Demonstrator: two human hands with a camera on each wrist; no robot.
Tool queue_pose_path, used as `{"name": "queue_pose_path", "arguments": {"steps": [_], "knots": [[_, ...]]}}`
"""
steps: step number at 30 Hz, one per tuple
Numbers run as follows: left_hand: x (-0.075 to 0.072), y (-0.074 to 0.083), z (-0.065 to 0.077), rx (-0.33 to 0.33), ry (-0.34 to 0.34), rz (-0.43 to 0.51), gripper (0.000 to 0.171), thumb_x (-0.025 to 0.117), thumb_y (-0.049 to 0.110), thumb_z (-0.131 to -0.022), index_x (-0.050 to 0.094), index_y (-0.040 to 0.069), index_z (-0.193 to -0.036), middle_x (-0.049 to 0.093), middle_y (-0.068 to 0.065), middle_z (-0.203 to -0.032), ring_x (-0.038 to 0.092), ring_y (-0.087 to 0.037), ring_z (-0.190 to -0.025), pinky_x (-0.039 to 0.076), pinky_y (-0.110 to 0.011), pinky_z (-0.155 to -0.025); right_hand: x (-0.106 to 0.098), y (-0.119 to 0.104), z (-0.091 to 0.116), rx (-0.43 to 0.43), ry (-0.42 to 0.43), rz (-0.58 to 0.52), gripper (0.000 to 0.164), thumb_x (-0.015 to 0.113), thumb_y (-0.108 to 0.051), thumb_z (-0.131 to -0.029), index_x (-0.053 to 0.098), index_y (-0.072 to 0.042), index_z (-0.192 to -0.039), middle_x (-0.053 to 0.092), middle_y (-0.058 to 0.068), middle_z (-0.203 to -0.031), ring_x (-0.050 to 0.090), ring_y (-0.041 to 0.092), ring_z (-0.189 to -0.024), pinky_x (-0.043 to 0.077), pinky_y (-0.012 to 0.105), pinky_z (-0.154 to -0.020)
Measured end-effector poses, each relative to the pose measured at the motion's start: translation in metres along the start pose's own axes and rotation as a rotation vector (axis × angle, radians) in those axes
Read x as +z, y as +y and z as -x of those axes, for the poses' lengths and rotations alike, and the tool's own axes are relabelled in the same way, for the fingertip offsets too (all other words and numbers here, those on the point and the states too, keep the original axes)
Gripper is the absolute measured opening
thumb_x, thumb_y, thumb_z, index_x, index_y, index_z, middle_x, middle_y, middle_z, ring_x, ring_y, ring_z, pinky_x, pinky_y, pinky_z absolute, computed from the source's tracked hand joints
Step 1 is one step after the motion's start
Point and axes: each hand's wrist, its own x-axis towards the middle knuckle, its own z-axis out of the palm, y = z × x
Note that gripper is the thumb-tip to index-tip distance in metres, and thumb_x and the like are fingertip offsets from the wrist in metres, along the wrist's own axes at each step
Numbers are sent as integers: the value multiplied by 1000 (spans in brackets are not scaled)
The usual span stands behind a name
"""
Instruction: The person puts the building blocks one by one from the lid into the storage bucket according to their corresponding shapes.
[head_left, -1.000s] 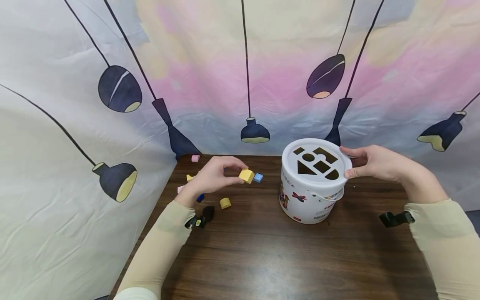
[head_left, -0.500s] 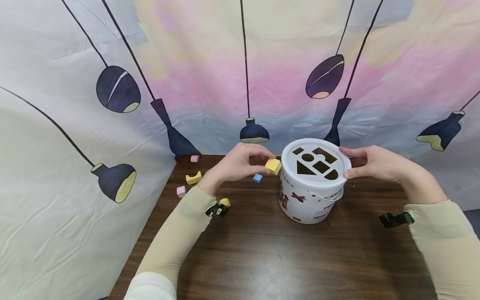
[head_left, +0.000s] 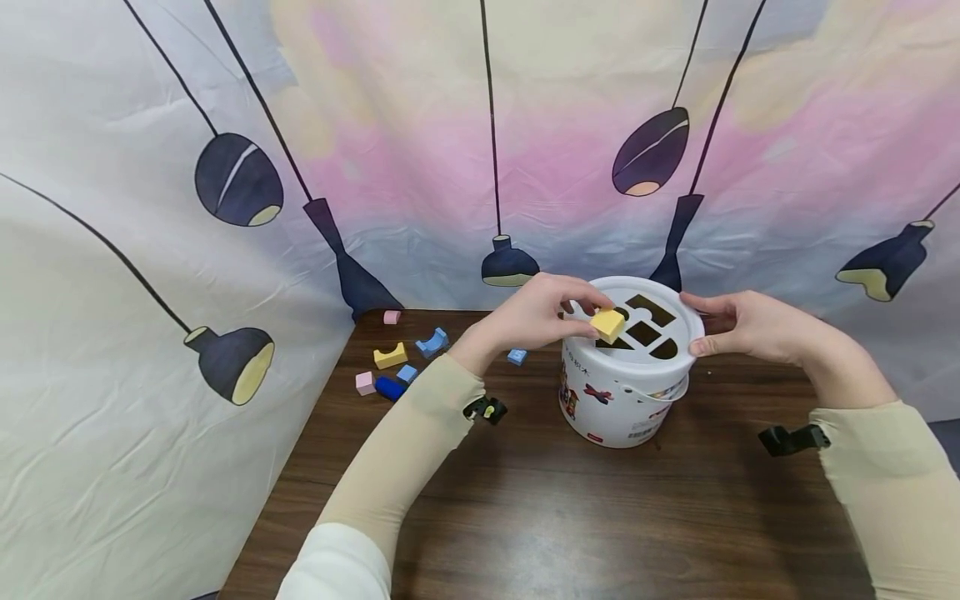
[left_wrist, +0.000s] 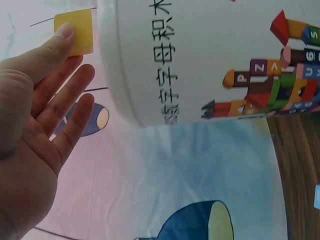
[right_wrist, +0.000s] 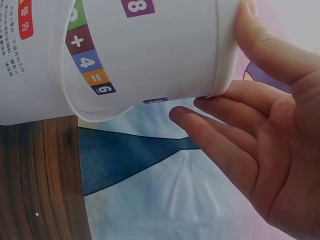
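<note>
A white bucket (head_left: 618, 412) stands upright on the table, its lid (head_left: 637, 358) cut with several shaped holes. My left hand (head_left: 534, 315) pinches a yellow block (head_left: 609, 325) between thumb and fingertips, close over the lid's left part. Seen from the left wrist, the block (left_wrist: 79, 35) shows a squarish face beside the lid edge, the other fingers spread apart. On the far side, my right hand (head_left: 757, 329) holds the bucket by its lid rim, thumb on top. In the right wrist view the fingers (right_wrist: 225, 145) of that hand reach along the bucket's side.
Loose blocks lie at the table's back left: a yellow arch (head_left: 390, 357), a blue arch (head_left: 432, 342), a dark blue cylinder (head_left: 389, 388), pink blocks and small blue ones. One blue block (head_left: 517, 357) lies left of the bucket. A patterned cloth (head_left: 420, 167) hangs behind.
My left hand has carried the yellow block rightward from beside the bucket to over its lid. The right hand and bucket have stayed in place.
</note>
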Motion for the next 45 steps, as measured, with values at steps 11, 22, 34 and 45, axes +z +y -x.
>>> {"name": "queue_pose_path", "arguments": {"steps": [11,22,34,45], "knots": [[4,3,-26,-77,-84,-41,36,82,15,-98,76,12,-133,75,1,-125,68,-15,-110,54,-20,-90,0,1,0,2,-8,6,92,87,-30,-93,36,1,-164,68,26,-136,67,39,-127,51,17,-88],[10,0,-38,-67,-89,-37,37,83,19,-98,76,12,-133,76,5,-122,67,-3,-104,54,-23,-90,-1,-1,-1,4,-20,6,92,85,-32,-95,35,1,-164,66,27,-139,65,41,-129,52,20,-89],[14,-1,-47,-88,-128,-30,38,80,20,-100,74,13,-136,75,5,-125,67,-4,-106,55,-29,-92,1,1,1,29,3,39,92,87,-35,-93,38,-3,-164,66,25,-139,63,43,-131,52,51,-104],[16,0,-53,-111,-152,-90,40,80,22,-99,74,15,-138,74,7,-124,64,-4,-108,50,-20,-90,0,0,2,34,5,45,93,87,-35,-93,37,-2,-164,65,27,-140,61,46,-132,46,65,-107]]}}
